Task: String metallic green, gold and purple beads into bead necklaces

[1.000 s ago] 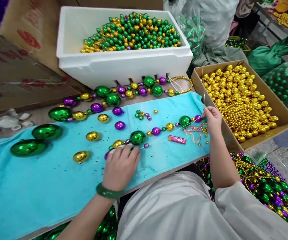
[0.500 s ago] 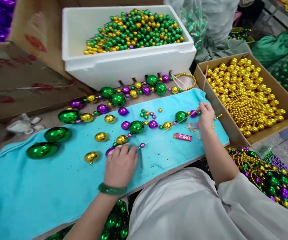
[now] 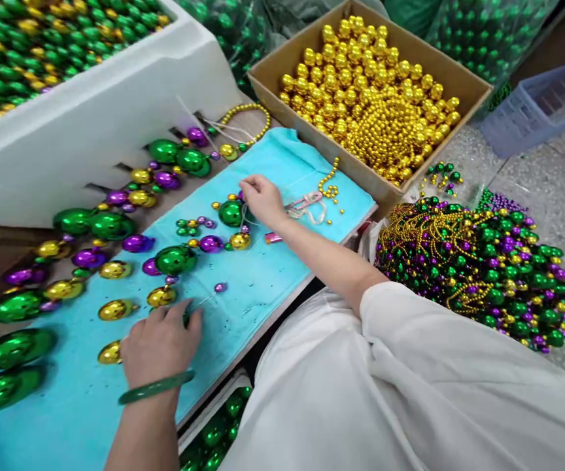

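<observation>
A beaded strand of green, purple and gold balls lies across the blue towel [image 3: 243, 314]; its large green ball [image 3: 176, 260] is near the middle. My left hand [image 3: 162, 343], wearing a green bangle [image 3: 156, 387], curls over the strand's near end, hiding some beads. From its fingertips a thin thread runs to a small purple bead [image 3: 220, 287]. At the far end, my right hand [image 3: 263, 199] pinches with thumb and index finger beside another green ball [image 3: 230, 213]; pale cord shows just below it. Small scissors [image 3: 305, 204] and a pink-red packet [image 3: 273, 238], partly covered, lie near my right forearm.
Loose gold balls [image 3: 114, 309] and large green balls [image 3: 16, 348] lie left. A finished-looking strand [image 3: 110, 224] runs beside the white foam box [image 3: 116, 104]. Beyond the towel stands a carton [image 3: 439, 154] of gold beads; a bead heap [image 3: 479, 275] sits right.
The view has swung right, bringing the bead heap and a clear plastic bin into sight. My right hand has drawn closer to the strand's far end; my left stays at its near end.
</observation>
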`<action>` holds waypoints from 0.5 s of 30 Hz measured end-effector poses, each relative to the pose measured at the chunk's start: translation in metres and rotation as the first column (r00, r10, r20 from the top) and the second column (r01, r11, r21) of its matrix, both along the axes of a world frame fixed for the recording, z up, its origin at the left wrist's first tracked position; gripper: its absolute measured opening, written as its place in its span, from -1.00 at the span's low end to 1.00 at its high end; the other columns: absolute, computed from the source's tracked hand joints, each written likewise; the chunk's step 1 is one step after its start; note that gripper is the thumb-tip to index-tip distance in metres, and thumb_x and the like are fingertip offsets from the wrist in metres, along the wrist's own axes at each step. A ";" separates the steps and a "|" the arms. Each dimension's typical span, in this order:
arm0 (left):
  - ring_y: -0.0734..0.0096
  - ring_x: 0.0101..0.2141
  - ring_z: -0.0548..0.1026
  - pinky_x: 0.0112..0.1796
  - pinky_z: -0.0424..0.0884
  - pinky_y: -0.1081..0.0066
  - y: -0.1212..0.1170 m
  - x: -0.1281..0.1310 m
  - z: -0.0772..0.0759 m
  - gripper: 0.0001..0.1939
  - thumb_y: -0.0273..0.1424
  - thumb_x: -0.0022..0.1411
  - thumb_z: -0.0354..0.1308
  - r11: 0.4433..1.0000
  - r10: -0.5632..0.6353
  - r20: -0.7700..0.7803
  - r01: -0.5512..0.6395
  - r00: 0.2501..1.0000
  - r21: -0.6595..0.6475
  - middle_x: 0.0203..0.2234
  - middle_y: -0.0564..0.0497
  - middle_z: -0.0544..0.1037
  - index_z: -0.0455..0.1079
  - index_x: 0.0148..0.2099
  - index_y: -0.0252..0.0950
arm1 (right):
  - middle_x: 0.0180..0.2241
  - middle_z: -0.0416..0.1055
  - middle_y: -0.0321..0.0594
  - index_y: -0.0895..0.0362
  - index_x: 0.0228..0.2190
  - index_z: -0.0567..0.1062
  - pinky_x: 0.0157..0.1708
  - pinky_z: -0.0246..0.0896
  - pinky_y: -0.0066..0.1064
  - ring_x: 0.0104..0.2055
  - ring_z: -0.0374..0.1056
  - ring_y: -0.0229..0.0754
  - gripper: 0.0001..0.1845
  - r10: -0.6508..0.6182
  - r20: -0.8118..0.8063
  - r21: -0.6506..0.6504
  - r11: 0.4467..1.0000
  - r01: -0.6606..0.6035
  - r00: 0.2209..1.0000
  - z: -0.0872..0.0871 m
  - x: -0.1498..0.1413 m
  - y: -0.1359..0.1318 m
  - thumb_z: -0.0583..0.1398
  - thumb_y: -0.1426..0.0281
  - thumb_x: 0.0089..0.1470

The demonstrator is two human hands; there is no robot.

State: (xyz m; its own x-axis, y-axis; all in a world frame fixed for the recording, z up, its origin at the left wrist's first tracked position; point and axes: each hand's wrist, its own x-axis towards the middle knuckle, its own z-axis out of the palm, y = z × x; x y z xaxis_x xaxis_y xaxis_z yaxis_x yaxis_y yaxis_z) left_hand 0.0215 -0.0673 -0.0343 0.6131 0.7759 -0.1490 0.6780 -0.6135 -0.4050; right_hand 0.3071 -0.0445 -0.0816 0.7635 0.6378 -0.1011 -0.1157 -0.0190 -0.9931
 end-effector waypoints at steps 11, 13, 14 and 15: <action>-0.06 -0.12 0.47 -0.16 0.37 0.13 -0.001 0.006 0.014 -0.43 -0.09 0.29 -0.23 0.996 0.025 -0.138 -0.037 0.990 -0.082 -0.11 -0.21 0.52 0.38 0.08 -0.31 | -0.46 0.51 -0.24 0.08 -0.44 0.52 -0.27 0.24 -0.36 -0.31 0.42 -0.22 -0.85 0.041 0.188 -0.126 0.992 -0.017 0.981 0.012 0.000 -0.012 0.16 0.47 0.12; -0.08 -0.12 0.45 -0.16 0.37 0.12 -0.003 0.005 0.016 -0.44 -0.11 0.30 -0.24 0.997 0.007 -0.116 -0.015 0.993 -0.072 -0.13 -0.23 0.52 0.38 0.07 -0.33 | -0.46 0.51 -0.27 0.14 -0.40 0.53 -0.27 0.21 -0.43 -0.32 0.42 -0.31 -0.82 0.057 0.220 -0.145 0.989 -0.025 0.974 0.014 0.000 -0.014 0.12 0.46 0.14; -0.09 -0.12 0.45 -0.17 0.37 0.11 -0.004 0.004 0.015 -0.45 -0.12 0.30 -0.24 0.998 0.005 -0.103 -0.012 0.995 -0.063 -0.13 -0.24 0.52 0.38 0.07 -0.33 | -0.44 0.52 -0.28 0.16 -0.40 0.52 -0.28 0.19 -0.46 -0.32 0.41 -0.34 -0.80 0.061 0.231 -0.145 0.989 -0.027 0.971 0.016 0.001 -0.016 0.10 0.46 0.15; -0.11 -0.12 0.45 -0.18 0.37 0.09 -0.005 0.003 0.015 -0.44 -0.12 0.30 -0.24 0.998 0.002 -0.088 -0.007 0.996 -0.057 -0.13 -0.24 0.51 0.37 0.07 -0.34 | -0.43 0.52 -0.28 0.16 -0.41 0.51 -0.28 0.18 -0.49 -0.33 0.41 -0.36 -0.79 0.063 0.241 -0.137 0.990 -0.031 0.968 0.017 0.001 -0.017 0.09 0.46 0.15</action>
